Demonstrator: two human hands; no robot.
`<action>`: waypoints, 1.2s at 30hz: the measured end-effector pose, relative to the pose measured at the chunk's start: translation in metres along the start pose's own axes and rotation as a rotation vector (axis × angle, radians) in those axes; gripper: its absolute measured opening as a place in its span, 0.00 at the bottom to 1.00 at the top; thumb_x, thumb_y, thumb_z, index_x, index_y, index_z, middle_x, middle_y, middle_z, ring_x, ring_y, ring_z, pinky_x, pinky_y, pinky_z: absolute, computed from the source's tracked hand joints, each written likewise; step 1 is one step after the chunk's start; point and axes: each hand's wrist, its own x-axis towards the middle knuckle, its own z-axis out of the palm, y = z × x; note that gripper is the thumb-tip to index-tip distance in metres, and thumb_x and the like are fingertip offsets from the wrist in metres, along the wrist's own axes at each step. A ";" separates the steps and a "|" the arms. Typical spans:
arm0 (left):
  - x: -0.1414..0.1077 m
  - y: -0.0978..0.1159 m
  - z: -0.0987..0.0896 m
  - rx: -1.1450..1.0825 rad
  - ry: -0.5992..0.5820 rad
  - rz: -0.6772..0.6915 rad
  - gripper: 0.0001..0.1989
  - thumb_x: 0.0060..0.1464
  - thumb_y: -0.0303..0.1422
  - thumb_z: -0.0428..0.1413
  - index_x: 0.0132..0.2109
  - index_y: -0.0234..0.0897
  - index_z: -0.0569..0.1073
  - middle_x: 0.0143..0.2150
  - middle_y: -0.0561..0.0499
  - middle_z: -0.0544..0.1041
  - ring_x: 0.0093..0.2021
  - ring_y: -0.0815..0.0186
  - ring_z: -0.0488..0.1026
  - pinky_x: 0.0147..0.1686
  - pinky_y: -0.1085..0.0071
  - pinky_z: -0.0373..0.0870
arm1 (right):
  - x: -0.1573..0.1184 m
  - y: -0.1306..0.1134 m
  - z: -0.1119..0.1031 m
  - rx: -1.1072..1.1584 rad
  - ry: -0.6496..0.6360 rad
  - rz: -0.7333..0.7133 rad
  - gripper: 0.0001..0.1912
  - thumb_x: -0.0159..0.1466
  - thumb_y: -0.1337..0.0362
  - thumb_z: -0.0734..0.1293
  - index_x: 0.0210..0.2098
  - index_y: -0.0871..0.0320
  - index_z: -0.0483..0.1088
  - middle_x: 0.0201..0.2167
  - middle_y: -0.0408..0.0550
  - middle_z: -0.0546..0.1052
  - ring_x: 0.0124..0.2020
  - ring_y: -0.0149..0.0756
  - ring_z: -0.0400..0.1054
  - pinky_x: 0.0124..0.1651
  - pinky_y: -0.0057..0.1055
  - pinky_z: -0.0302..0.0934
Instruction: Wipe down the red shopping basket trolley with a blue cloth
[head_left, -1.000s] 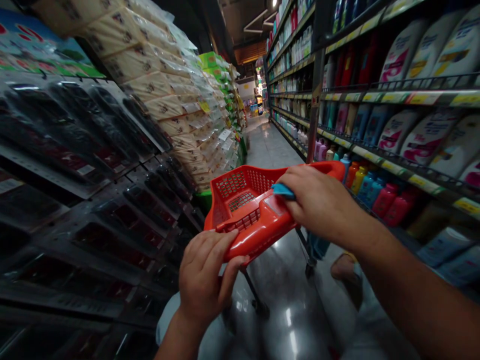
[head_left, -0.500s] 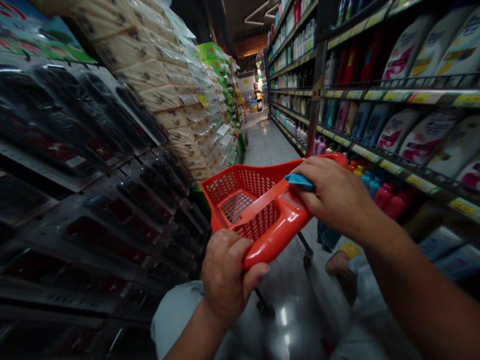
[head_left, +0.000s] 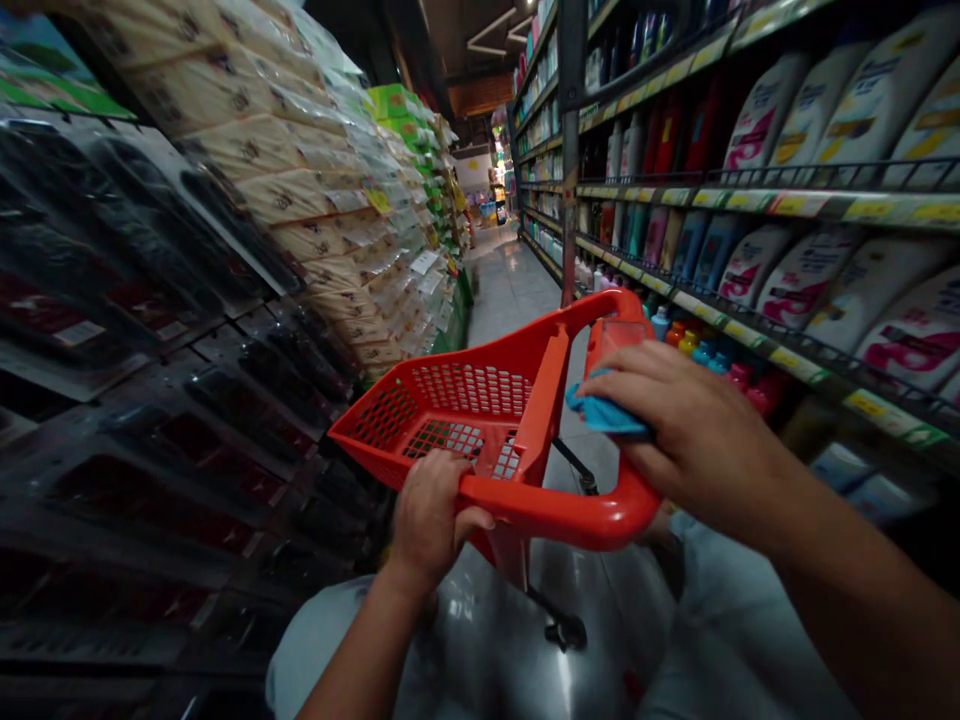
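A red plastic shopping cart stands at an angle in front of me, its perforated basket facing left and its looped handle on the right. My left hand is closed around the near end of the handle, beside the basket, thumb underneath. A folded blue cloth is in my right hand, pressed against the right side of the handle. The fingertips of that hand lie over the cloth and the red plastic. No goods show in the visible part of the basket.
Shelves of shampoo bottles line the right side. On the left are hanging dark packaged goods and tall stacks of wrapped packs. The tiled aisle floor runs ahead between them. A cart wheel is near my knees.
The cart has turned, its basket swinging left and its handle right. My left hand has moved slightly left with it. My right hand and the cloth are a little lower.
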 end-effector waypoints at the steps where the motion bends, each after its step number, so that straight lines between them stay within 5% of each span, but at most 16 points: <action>1: 0.000 0.003 0.003 0.013 0.009 -0.004 0.33 0.61 0.60 0.34 0.41 0.38 0.70 0.34 0.47 0.75 0.35 0.61 0.72 0.38 0.65 0.68 | -0.007 -0.005 -0.002 0.039 -0.004 -0.036 0.12 0.62 0.71 0.63 0.41 0.55 0.76 0.44 0.51 0.78 0.45 0.44 0.70 0.46 0.39 0.63; 7: 0.005 0.018 0.018 0.066 0.008 -0.016 0.32 0.61 0.59 0.37 0.45 0.37 0.70 0.36 0.46 0.76 0.40 0.59 0.72 0.44 0.63 0.67 | -0.015 0.012 -0.003 0.028 0.143 0.069 0.13 0.64 0.69 0.62 0.43 0.54 0.76 0.41 0.50 0.78 0.44 0.45 0.71 0.46 0.41 0.65; 13: 0.017 0.024 0.038 0.125 -0.037 -0.083 0.30 0.63 0.57 0.41 0.48 0.35 0.70 0.39 0.44 0.77 0.42 0.57 0.71 0.45 0.62 0.66 | -0.020 -0.002 0.000 -0.153 0.096 -0.003 0.15 0.61 0.72 0.63 0.44 0.55 0.76 0.46 0.53 0.78 0.47 0.48 0.69 0.48 0.43 0.64; 18: 0.025 0.013 0.047 0.157 -0.165 -0.101 0.26 0.66 0.53 0.41 0.47 0.37 0.71 0.39 0.45 0.77 0.42 0.58 0.71 0.43 0.64 0.64 | -0.019 0.012 0.005 -0.282 0.200 0.192 0.15 0.62 0.71 0.64 0.46 0.56 0.75 0.45 0.54 0.77 0.46 0.50 0.66 0.47 0.44 0.62; 21: 0.031 0.005 0.052 0.199 -0.252 -0.182 0.25 0.67 0.51 0.39 0.42 0.37 0.71 0.36 0.45 0.76 0.39 0.58 0.70 0.40 0.64 0.62 | -0.016 0.004 0.028 -0.315 0.193 0.224 0.15 0.63 0.72 0.63 0.46 0.57 0.76 0.46 0.56 0.77 0.46 0.50 0.65 0.46 0.45 0.60; 26: 0.038 -0.001 0.058 0.177 -0.356 -0.212 0.22 0.70 0.46 0.39 0.41 0.38 0.70 0.37 0.45 0.76 0.39 0.58 0.71 0.40 0.64 0.61 | -0.019 -0.002 0.073 -0.241 0.152 0.073 0.17 0.67 0.73 0.61 0.50 0.55 0.76 0.53 0.55 0.77 0.46 0.47 0.65 0.47 0.43 0.60; 33: 0.036 -0.028 0.064 0.254 -0.479 -0.237 0.20 0.70 0.41 0.38 0.42 0.38 0.70 0.39 0.43 0.77 0.41 0.57 0.73 0.41 0.64 0.63 | -0.016 0.060 0.088 -0.236 0.610 0.405 0.20 0.66 0.70 0.60 0.54 0.52 0.73 0.51 0.56 0.73 0.53 0.52 0.65 0.56 0.50 0.59; 36: 0.042 -0.033 0.069 0.227 -0.534 -0.203 0.18 0.70 0.40 0.39 0.44 0.38 0.70 0.40 0.44 0.78 0.42 0.58 0.74 0.40 0.65 0.65 | -0.022 0.056 0.130 -0.157 0.436 0.208 0.19 0.66 0.72 0.61 0.53 0.51 0.74 0.51 0.54 0.74 0.51 0.46 0.66 0.57 0.45 0.60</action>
